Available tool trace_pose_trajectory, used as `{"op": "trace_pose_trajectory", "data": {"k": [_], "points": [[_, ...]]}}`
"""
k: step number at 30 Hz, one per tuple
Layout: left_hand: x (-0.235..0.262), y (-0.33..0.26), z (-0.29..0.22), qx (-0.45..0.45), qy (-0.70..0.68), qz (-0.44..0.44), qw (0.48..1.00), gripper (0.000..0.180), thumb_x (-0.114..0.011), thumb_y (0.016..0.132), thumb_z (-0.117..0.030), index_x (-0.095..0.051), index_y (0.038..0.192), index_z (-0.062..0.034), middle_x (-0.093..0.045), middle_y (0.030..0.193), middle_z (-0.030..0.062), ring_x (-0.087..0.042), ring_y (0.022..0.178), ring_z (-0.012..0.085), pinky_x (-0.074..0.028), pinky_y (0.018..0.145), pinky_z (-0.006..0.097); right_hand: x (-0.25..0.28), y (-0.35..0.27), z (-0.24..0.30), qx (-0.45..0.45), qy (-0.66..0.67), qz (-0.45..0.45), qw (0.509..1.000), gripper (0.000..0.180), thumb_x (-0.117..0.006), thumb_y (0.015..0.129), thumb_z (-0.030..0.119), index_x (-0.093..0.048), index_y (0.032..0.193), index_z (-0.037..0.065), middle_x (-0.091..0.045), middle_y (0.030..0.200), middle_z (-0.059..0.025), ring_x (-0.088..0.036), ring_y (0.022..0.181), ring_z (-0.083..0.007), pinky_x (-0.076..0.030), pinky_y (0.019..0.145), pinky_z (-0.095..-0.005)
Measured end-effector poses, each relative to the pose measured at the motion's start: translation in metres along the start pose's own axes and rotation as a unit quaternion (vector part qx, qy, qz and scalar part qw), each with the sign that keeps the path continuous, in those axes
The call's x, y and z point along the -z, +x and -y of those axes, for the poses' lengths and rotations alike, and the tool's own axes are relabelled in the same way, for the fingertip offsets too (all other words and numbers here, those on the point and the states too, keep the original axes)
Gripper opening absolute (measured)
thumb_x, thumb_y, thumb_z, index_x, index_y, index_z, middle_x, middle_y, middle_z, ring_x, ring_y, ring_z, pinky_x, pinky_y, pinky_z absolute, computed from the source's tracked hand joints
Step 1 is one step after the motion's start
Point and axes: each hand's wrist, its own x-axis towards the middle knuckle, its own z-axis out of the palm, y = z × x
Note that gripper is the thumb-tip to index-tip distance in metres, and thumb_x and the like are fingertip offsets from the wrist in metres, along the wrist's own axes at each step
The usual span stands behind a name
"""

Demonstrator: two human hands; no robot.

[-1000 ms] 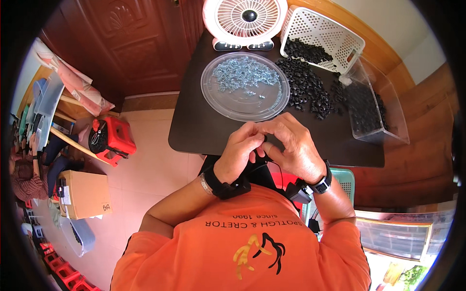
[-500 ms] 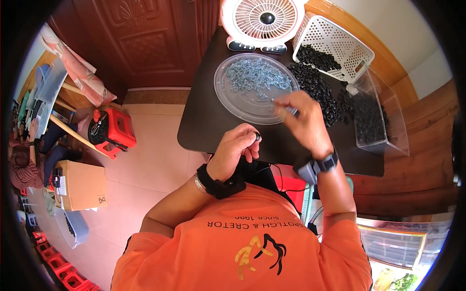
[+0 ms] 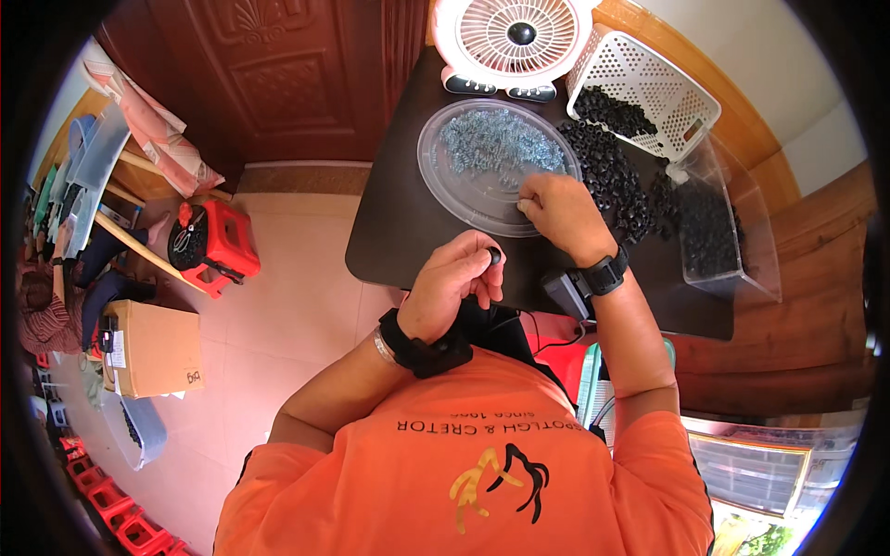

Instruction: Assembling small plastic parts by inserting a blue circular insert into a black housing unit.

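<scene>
My left hand [image 3: 454, 281] pinches a small black round part [image 3: 494, 255] between thumb and fingers, just above the near edge of the dark table [image 3: 399, 232]. My right hand [image 3: 559, 211] reaches forward onto the near rim of a clear round tray [image 3: 445, 176] that holds a heap of small silvery-blue screws [image 3: 496, 144]. Its fingertips are closed at the tray's edge; what they pinch is too small to tell. A pile of black round parts [image 3: 616, 176] lies on the table just right of the tray. Both wrists wear black watches.
A white desk fan [image 3: 510, 42] stands at the table's far edge. A white perforated basket [image 3: 649, 93] and a clear plastic box [image 3: 718, 232] hold more black parts. A red stool [image 3: 218, 246], a cardboard box [image 3: 153, 347] and cluttered shelves stand on the left floor.
My hands were joined near my chest; the right hand has since gone out to the tray of screws and now rests at its near rim. The left hand stays put with the black part.
</scene>
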Motion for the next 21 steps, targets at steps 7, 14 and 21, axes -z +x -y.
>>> {"op": "trace_pose_trajectory", "data": {"k": [7, 14, 21], "points": [[-0.005, -0.003, -0.002, -0.027, 0.012, 0.021, 0.999, 0.026, -0.050, 0.095, -0.029, -0.051, 0.101, -0.0041, -0.058, 0.086, 0.0068, -0.059, 0.072, 0.0161, -0.044, 0.061, 0.024, 0.002, -0.009, 0.002, 0.017, 0.054, -0.028, 0.998, 0.015, -0.063, 0.081, 0.010, -0.066, 0.092, 0.000, -0.066, 0.085, -0.0163, -0.063, 0.076, -0.0291, -0.049, 0.069, -0.0362], [-0.010, 0.000, 0.003, -0.020, 0.022, 0.028, 0.999, 0.027, -0.051, 0.094, -0.031, -0.051, 0.101, -0.0046, -0.058, 0.086, 0.0070, -0.059, 0.073, 0.0158, -0.044, 0.061, 0.024, 0.025, -0.049, 0.049, -0.047, 0.435, -0.030, 0.899, 0.014, -0.057, 0.090, 0.005, -0.066, 0.100, -0.001, -0.063, 0.084, -0.0029, -0.058, 0.081, -0.0097, -0.046, 0.072, -0.0254], [-0.025, 0.006, 0.008, -0.003, 0.011, 0.010, 1.000, 0.028, -0.043, 0.097, -0.023, -0.052, 0.111, -0.0008, -0.058, 0.086, 0.0055, -0.058, 0.072, 0.0131, -0.044, 0.062, 0.024, 0.001, -0.075, 0.067, 0.000, 0.414, -0.164, 0.895, 0.005, -0.057, 0.089, -0.002, -0.060, 0.092, 0.001, -0.059, 0.085, -0.0091, -0.061, 0.067, -0.0157, -0.049, 0.058, -0.0265]]}}
